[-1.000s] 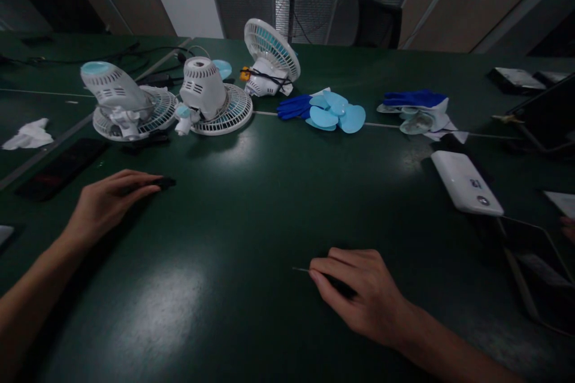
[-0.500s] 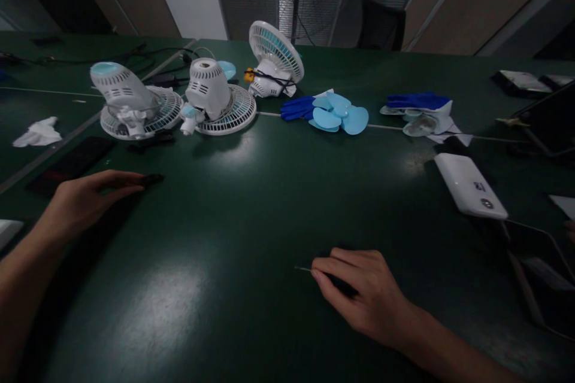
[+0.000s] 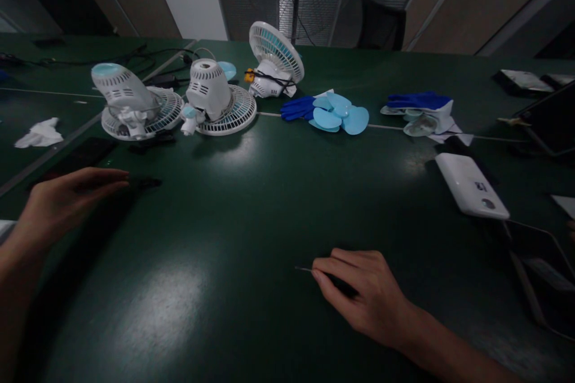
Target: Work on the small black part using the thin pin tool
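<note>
My left hand hovers over the left of the table, thumb and forefinger slightly apart with nothing between them. Just beyond its fingertips lies a small black object, its kind too dark to make out. At the lower middle, my right hand rests on the table, closed around a screwdriver. The thin metal shaft points left, while most of the dark handle is hidden in the palm.
Two white fan units lie grille-down at the back left, and another fan leans behind them. Light blue fan blades lie by blue gloves. A white power bank-like device is at right. The table is dark green.
My left hand has let go of the small black object and drawn back to the left. The object stays on the table. My right hand with the screwdriver has hardly moved.
</note>
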Demonstrator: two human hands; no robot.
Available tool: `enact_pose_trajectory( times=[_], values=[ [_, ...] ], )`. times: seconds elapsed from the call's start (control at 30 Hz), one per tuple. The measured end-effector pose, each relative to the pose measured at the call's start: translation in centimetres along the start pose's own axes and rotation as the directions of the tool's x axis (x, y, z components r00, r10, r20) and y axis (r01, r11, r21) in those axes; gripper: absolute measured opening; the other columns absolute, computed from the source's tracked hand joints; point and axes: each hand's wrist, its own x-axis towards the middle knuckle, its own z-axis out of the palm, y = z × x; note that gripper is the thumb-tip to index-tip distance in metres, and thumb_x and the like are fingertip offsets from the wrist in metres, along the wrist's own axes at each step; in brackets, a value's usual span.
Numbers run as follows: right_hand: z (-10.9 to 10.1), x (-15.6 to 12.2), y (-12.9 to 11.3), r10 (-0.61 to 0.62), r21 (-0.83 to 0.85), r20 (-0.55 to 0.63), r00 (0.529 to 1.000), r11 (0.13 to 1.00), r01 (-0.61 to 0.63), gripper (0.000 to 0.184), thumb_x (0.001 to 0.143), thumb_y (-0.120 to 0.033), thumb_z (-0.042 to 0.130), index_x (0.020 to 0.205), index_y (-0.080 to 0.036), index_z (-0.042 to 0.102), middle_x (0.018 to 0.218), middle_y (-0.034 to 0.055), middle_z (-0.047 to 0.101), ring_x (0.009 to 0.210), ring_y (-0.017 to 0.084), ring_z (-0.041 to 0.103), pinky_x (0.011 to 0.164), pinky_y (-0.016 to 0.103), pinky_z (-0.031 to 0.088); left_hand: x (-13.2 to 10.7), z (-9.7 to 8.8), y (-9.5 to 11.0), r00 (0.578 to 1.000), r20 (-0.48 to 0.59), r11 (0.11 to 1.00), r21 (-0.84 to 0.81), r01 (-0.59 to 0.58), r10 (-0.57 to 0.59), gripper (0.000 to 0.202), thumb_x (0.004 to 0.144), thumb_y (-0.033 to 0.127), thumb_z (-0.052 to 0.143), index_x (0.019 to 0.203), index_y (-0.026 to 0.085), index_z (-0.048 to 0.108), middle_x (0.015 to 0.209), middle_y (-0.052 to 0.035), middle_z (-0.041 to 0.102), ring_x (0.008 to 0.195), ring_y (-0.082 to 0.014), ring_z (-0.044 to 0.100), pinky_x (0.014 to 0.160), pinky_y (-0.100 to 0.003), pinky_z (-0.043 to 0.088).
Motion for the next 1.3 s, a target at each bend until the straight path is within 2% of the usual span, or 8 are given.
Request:
enact_pose_trajectory(
  times=[0.17, 0.3, 0.4, 0.57, 0.73, 0.9, 1.17, 1.3],
  values=[
    [-0.1, 0.1, -0.1, -0.006, -0.016, 0.001, 1.000, 1.000, 0.006, 0.018, 0.102, -0.020, 0.055, 0.099, -0.020, 0.073, 0.072, -0.0010, 0.065, 0.058, 0.012, 0.056, 0.056, 0.029, 0.035, -0.8, 0.9, 2.5, 0.999, -0.029, 0.991, -0.136, 0.013, -0.018, 0.064, 0.086, 0.069, 0.063, 0.129, 0.021, 0.065, 0.131, -0.0028, 0.070, 0.117, -0.0249, 0.066, 0.108, -0.040, 0.050],
    [-0.2, 0.3, -0.2, -0.015, -0.024, -0.010, 1.000, 1.000, 0.015, 0.020, 0.103, -0.020, 0.054, 0.099, -0.019, 0.074, 0.071, -0.0005, 0.067, 0.057, 0.012, 0.058, 0.055, 0.028, 0.037, -0.5, 2.0, 3.3, 1.000, -0.002, 0.988, -0.157, 0.008, -0.009, 0.067, 0.083, 0.072, 0.064, 0.124, 0.018, 0.068, 0.128, -0.0052, 0.070, 0.117, -0.0262, 0.066, 0.111, -0.040, 0.048],
    [-0.2, 0.3, -0.2, -0.015, -0.024, -0.023, 1.000, 1.000, 0.014, 0.020, 0.103, -0.021, 0.055, 0.100, -0.020, 0.074, 0.072, -0.0004, 0.068, 0.057, 0.012, 0.059, 0.055, 0.028, 0.038, -0.3, 2.2, 3.3, 1.000, 0.001, 0.983, -0.184, 0.004, -0.004, 0.072, 0.082, 0.075, 0.063, 0.125, 0.017, 0.068, 0.130, -0.0071, 0.070, 0.119, -0.0276, 0.065, 0.112, -0.042, 0.047],
    [0.0, 0.2, -0.1, -0.012, -0.019, -0.015, 1.000, 1.000, 0.011, 0.018, 0.103, -0.020, 0.055, 0.101, -0.020, 0.073, 0.072, -0.0009, 0.066, 0.057, 0.012, 0.058, 0.056, 0.029, 0.037, -0.5, 1.9, 3.3, 1.000, 0.003, 0.986, -0.168, 0.006, -0.006, 0.063, 0.086, 0.068, 0.065, 0.128, 0.021, 0.065, 0.130, -0.0018, 0.069, 0.117, -0.0259, 0.065, 0.110, -0.042, 0.048],
    [0.0, 0.0, 0.0, 0.009, -0.010, 0.005, 1.000, 1.000, -0.009, 0.017, 0.103, -0.021, 0.055, 0.103, -0.020, 0.072, 0.074, -0.0004, 0.067, 0.059, 0.012, 0.058, 0.057, 0.029, 0.035, -0.3, 2.1, 3.3, 0.994, 0.056, 0.984, -0.158, -0.083, 0.093, 0.057, 0.087, 0.065, 0.066, 0.122, 0.020, 0.068, 0.129, -0.0046, 0.069, 0.118, -0.0260, 0.064, 0.112, -0.042, 0.046],
    [0.1, 0.0, 0.1, 0.012, -0.010, 0.009, 1.000, 1.000, -0.012, 0.016, 0.103, -0.021, 0.055, 0.103, -0.021, 0.072, 0.075, -0.0006, 0.067, 0.060, 0.013, 0.059, 0.058, 0.029, 0.035, -0.1, 2.3, 3.1, 0.991, 0.056, 0.978, -0.178, -0.108, 0.120, 0.057, 0.088, 0.063, 0.067, 0.123, 0.018, 0.068, 0.131, -0.0061, 0.068, 0.119, -0.0253, 0.064, 0.111, -0.039, 0.046],
    [0.1, 0.0, 0.1, 0.004, -0.011, -0.006, 1.000, 1.000, -0.004, 0.016, 0.103, -0.021, 0.056, 0.102, -0.021, 0.072, 0.074, -0.0013, 0.066, 0.059, 0.012, 0.058, 0.057, 0.029, 0.035, 0.3, 2.3, 2.6, 0.992, 0.107, 0.980, -0.194, -0.040, 0.062, 0.068, 0.083, 0.071, 0.066, 0.123, 0.017, 0.069, 0.131, -0.0063, 0.068, 0.119, -0.0257, 0.064, 0.111, -0.038, 0.045],
    [0.0, 0.0, 0.0, -0.007, -0.012, -0.017, 1.000, 1.000, 0.007, 0.016, 0.102, -0.021, 0.057, 0.099, -0.020, 0.072, 0.071, -0.0017, 0.064, 0.057, 0.012, 0.056, 0.056, 0.029, 0.034, 0.3, 2.1, 2.1, 0.990, 0.134, 0.973, -0.230, -0.009, 0.041, 0.068, 0.083, 0.069, 0.068, 0.125, 0.016, 0.067, 0.133, -0.0043, 0.067, 0.123, -0.0256, 0.061, 0.115, -0.040, 0.042]
  ],
)
